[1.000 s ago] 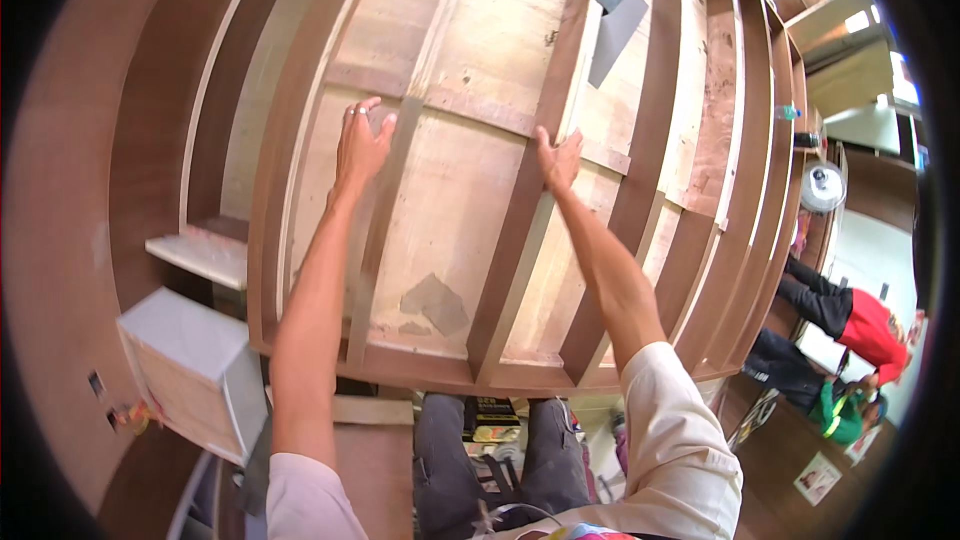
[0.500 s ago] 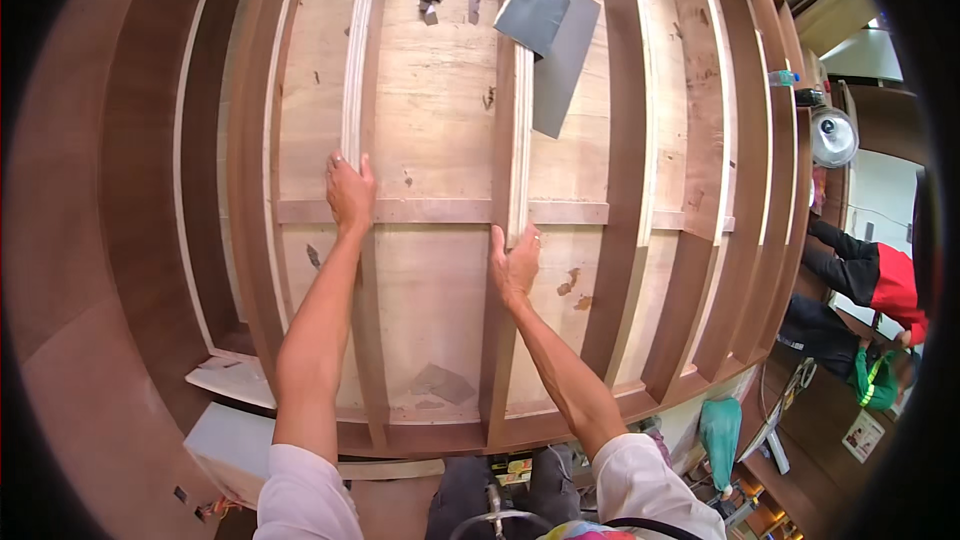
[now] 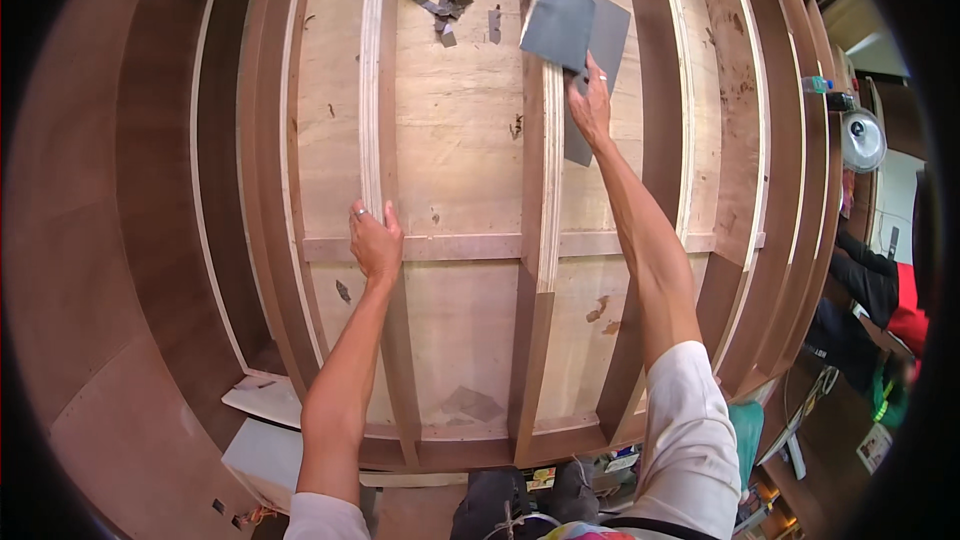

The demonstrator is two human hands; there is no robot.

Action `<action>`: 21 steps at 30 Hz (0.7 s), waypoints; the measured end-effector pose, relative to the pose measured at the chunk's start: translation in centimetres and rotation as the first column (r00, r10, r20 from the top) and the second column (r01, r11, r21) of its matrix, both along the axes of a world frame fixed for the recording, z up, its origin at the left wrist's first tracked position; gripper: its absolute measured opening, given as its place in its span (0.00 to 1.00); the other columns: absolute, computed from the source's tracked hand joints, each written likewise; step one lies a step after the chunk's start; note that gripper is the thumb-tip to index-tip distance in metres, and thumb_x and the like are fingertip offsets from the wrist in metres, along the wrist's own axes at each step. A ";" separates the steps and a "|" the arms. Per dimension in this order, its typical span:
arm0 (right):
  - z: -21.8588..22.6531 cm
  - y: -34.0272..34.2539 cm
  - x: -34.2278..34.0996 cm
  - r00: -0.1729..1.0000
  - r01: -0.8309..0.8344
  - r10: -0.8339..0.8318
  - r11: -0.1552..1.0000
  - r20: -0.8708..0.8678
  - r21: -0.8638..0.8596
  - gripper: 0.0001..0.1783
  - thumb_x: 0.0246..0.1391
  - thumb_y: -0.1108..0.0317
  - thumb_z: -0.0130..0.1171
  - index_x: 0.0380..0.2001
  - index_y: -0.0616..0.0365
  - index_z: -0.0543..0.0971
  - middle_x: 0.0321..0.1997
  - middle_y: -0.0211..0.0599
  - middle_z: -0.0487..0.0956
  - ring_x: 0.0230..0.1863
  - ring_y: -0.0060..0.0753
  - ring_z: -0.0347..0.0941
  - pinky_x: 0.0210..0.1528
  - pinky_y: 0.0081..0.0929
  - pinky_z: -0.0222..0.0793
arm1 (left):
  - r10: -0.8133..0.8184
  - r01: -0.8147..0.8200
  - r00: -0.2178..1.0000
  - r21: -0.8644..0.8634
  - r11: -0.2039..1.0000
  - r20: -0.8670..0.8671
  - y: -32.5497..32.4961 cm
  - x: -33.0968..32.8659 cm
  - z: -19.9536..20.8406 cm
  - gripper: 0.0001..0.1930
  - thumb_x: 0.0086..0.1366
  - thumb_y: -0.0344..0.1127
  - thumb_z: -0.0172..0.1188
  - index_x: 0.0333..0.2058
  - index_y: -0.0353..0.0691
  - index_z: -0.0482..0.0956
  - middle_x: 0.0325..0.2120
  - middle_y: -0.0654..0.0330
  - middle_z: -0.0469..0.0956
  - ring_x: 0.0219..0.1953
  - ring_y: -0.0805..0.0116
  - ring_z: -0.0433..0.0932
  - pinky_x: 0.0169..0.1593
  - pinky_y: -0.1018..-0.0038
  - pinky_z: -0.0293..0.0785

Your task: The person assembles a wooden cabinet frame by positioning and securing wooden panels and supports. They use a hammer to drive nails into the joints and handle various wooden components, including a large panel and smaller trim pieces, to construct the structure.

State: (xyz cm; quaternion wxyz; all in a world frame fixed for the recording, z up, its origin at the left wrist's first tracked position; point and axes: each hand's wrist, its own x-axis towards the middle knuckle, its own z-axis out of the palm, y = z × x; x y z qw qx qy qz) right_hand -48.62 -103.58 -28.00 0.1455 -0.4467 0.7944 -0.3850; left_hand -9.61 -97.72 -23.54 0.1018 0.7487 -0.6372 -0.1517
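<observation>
Here, the dark sheet [image 3: 560, 28] lies ahead — just beside the right hand [image 3: 592, 110].

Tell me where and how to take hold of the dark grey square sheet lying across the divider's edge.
Probably best pinched at its lower right corner, from the near right: the dark grey square sheet looks thin, that corner overhangs the divider, and the right hand is right there.

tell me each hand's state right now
Left hand: closed around a pale-edged divider.
Right hand: at the dark grey square sheet; grip cannot be told.
</observation>
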 end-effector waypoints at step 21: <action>-15.2 5.5 -9.3 0.109 0.595 -0.488 0.730 0.866 0.337 0.27 0.37 0.72 0.72 0.42 0.66 0.73 0.43 0.41 0.77 0.40 0.36 0.76 0.40 0.31 0.75 | -0.044 0.045 0.999 0.024 0.999 -0.005 -0.1 -1.2 -0.2 0.22 0.61 0.43 0.55 0.44 0.28 0.66 0.37 0.41 0.73 0.41 0.42 0.73 0.43 0.55 0.70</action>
